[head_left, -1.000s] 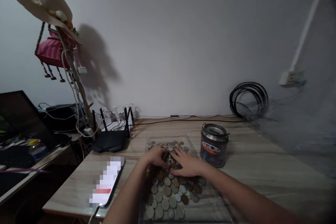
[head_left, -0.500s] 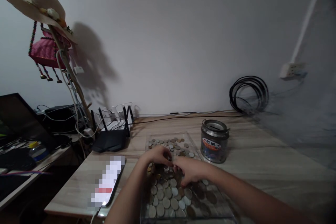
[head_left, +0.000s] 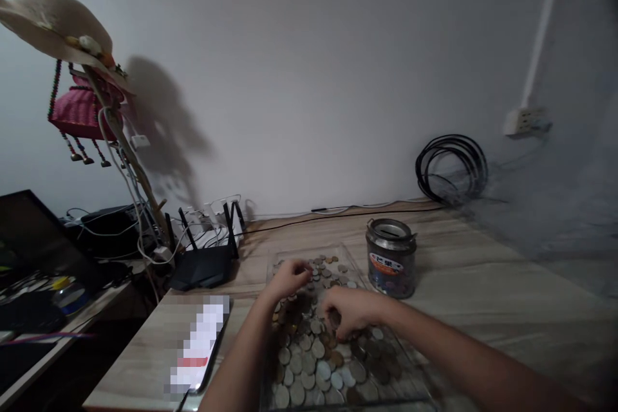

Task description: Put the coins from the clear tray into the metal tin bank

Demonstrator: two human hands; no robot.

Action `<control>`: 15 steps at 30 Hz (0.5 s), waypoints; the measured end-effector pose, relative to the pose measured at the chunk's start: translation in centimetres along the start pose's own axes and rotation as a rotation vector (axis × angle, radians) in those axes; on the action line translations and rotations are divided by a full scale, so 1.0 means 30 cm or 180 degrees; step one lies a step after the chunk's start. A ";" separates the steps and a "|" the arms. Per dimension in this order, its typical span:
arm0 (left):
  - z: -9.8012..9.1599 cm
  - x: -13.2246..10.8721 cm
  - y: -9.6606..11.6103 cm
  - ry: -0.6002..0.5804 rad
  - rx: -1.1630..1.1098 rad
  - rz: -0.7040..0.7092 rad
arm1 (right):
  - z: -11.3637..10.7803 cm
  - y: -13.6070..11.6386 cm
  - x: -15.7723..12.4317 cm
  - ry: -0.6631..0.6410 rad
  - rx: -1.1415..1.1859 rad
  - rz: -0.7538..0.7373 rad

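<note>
Head view: the right hand (head_left: pixel 350 312) has its fingers bent down among the coins (head_left: pixel 309 364), thumb and forefinger forming a loop; whether they pinch one, I cannot tell. Just beyond and left of those fingers, the left hand (head_left: pixel 291 277) curls loosely, its grip also unclear. Coins spread under and between both, the densest patch lying nearer the right fingertips, on the wearer's side. Around them the clear tray (head_left: pixel 415 383) runs lengthwise away from the wearer. Farther right and beyond the right fingers stands the slotted tin (head_left: pixel 392 264), upright.
</note>
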State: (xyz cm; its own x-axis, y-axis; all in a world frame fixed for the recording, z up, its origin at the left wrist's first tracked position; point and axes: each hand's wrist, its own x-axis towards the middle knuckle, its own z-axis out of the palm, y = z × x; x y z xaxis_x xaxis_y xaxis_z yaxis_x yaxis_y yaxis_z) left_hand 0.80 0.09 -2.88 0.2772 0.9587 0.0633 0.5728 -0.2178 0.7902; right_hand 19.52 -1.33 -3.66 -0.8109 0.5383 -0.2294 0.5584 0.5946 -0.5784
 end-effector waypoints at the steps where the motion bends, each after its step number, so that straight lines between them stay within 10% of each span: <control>1: 0.001 0.001 0.001 0.0068 -0.0324 -0.0143 | -0.006 0.016 0.016 0.0190 0.0239 0.0021; 4: 0.006 0.004 -0.002 -0.0037 -0.1128 -0.0742 | -0.027 0.044 0.070 0.0992 0.1103 -0.0002; 8: 0.012 0.015 -0.019 -0.1510 -0.1710 -0.1463 | -0.049 0.041 0.133 0.1865 0.1754 -0.0030; 15: -0.007 0.037 -0.042 -0.1500 -0.2201 -0.1516 | -0.063 0.022 0.153 0.1543 0.2774 0.0081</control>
State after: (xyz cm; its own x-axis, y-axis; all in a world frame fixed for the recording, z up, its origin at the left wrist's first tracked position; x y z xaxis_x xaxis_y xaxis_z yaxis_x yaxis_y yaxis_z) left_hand 0.24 1.48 -3.68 0.5008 0.7139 -0.4894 0.1656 0.4759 0.8637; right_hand 16.49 2.66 -3.62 -0.5330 0.8459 -0.0178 0.0937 0.0381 -0.9949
